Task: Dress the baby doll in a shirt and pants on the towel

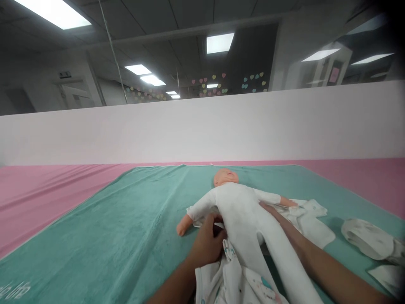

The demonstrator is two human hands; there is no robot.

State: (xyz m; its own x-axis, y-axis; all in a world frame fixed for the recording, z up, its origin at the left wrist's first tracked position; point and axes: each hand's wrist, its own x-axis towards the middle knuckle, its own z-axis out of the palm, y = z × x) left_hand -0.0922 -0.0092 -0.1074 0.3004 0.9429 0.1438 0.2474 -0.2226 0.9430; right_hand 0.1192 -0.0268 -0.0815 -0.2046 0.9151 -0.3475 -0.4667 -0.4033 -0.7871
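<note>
Both of your 2 hands are at the sides of the doll (238, 211), which lies on its back on the teal blanket (133, 219), head away from you and legs toward you. The step in hand looks like handling the doll's trunk amid loose clothing. The next move seems to call for a steady hold on the trunk, with the cloth kept clear of its legs and arms.

Your left hand (207, 240) is beside the doll's waist, fingers curled and thumb bent toward them, leaving a small dark gap; you can't tell from this view whether cloth is pinched there. The printed garment (237, 285) bunches just below that hand, lying partly over the doll's leg.

Your right hand (268, 207) reaches in at the doll's other side, under its outstretched arm. Its fingers are hidden behind the trunk, so how far they spread, or what they grip, can't be told. A white garment (311, 221) lies spread just beyond that wrist.
</note>
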